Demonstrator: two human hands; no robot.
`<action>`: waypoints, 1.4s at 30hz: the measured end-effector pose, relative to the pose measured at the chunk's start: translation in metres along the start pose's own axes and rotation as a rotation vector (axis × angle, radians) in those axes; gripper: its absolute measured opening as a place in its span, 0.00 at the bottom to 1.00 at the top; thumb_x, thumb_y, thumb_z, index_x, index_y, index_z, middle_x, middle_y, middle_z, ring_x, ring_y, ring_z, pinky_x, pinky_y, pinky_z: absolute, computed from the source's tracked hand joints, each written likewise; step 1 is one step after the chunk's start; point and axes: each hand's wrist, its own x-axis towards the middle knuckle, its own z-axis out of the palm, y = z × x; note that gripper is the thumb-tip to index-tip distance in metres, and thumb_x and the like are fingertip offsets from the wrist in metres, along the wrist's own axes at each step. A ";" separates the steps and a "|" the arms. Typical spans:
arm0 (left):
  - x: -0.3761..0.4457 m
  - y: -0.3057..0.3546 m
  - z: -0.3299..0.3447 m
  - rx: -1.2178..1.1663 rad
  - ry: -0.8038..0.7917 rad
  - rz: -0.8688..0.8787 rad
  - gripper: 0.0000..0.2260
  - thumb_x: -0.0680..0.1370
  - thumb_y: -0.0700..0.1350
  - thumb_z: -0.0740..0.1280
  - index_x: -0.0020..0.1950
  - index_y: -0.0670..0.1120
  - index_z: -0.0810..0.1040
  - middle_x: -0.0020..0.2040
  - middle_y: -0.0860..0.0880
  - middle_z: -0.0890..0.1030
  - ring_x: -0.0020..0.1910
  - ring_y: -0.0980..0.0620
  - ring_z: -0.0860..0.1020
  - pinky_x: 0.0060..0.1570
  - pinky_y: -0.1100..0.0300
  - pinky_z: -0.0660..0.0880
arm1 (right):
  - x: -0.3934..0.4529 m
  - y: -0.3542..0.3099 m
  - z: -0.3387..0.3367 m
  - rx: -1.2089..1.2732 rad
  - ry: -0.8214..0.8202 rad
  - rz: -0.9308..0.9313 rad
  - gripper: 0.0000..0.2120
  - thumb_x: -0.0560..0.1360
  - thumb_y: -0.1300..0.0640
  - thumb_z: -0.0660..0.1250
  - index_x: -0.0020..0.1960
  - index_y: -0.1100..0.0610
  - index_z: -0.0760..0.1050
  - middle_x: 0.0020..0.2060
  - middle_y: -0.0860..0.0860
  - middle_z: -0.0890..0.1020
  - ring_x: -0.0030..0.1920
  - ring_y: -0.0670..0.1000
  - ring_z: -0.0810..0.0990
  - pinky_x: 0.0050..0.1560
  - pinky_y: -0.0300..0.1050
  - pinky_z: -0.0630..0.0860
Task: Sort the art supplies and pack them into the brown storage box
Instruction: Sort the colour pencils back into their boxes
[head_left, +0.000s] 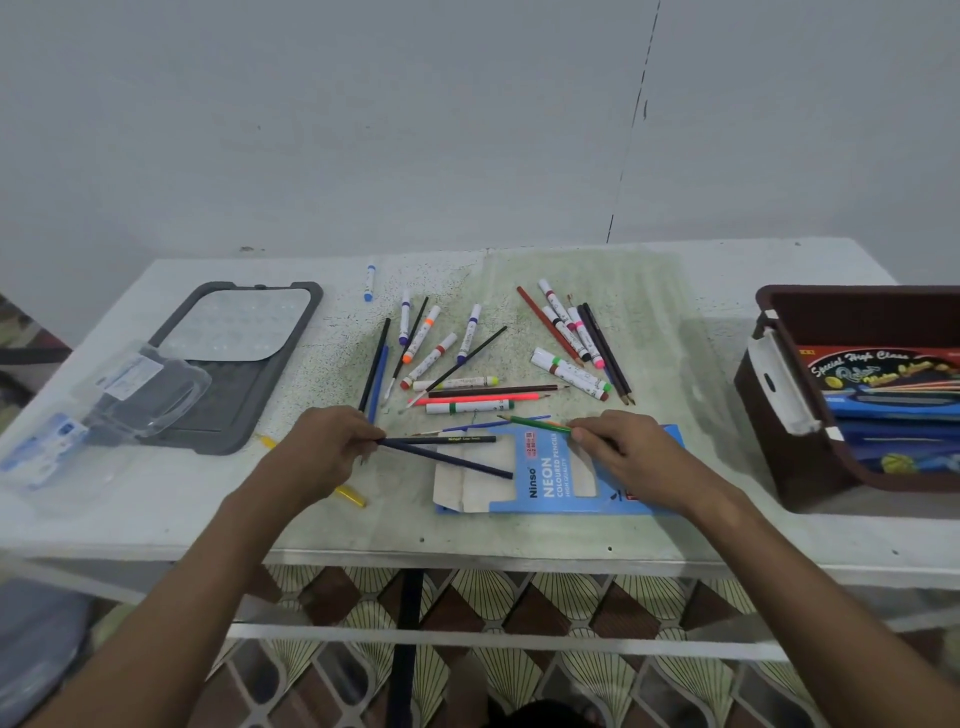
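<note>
item: sorting station, pencils in hand. left hand (326, 451) pinches the ends of two dark pencils (441, 450), which fan out rightward over the blue ninso neon pencil box (550, 480) lying flat at the near middle of the white table (519, 540). right hand (631, 457) pinches a green pencil (530, 422) by its right end, its knuckles resting over the far right part of that box. brown storage box (795, 457) stands at the right end of the table, well apart from both hands, already holding packaged sets; its white latch handle (782, 384) sticks out on the left wall. loose stock: white felt markers (431, 358) and more pencils scattered across the middle, a second marker cluster (569, 338) to the far right of centre, one blue-capped marker (369, 283) alone at the far edge, a yellow crayon-like piece (350, 496) near the left wrist. risks, judged: the two dark pencils are held only at their tips and splayed, so one may twist free; a sweep of either forearm could roll the round markers, and the yellow piece lies closest to the near edge. a carry to the storage box could clip the latch handle. room: open table between the pencil box and the storage box; the left end is taken by a grey tray (234, 374) and clear plastic packaging (130, 395).
</note>
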 end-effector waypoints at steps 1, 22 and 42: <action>0.000 -0.003 0.000 0.015 0.001 0.015 0.09 0.76 0.37 0.68 0.55 0.43 0.84 0.47 0.44 0.83 0.46 0.45 0.79 0.43 0.63 0.65 | 0.000 0.001 0.001 0.001 -0.002 0.005 0.16 0.81 0.50 0.57 0.53 0.61 0.78 0.39 0.56 0.79 0.42 0.48 0.75 0.46 0.45 0.72; 0.009 0.076 0.042 0.248 0.088 0.241 0.13 0.80 0.52 0.60 0.55 0.48 0.81 0.50 0.47 0.76 0.50 0.46 0.74 0.49 0.51 0.69 | 0.003 0.002 0.001 0.000 -0.061 0.021 0.14 0.80 0.48 0.59 0.53 0.54 0.80 0.41 0.52 0.79 0.41 0.49 0.77 0.44 0.48 0.74; 0.011 0.071 0.025 -0.320 -0.363 0.165 0.16 0.74 0.48 0.70 0.62 0.53 0.78 0.57 0.56 0.75 0.58 0.57 0.71 0.60 0.58 0.69 | 0.003 0.010 0.005 0.023 -0.035 0.039 0.13 0.80 0.48 0.60 0.53 0.52 0.80 0.41 0.51 0.80 0.42 0.47 0.76 0.40 0.42 0.71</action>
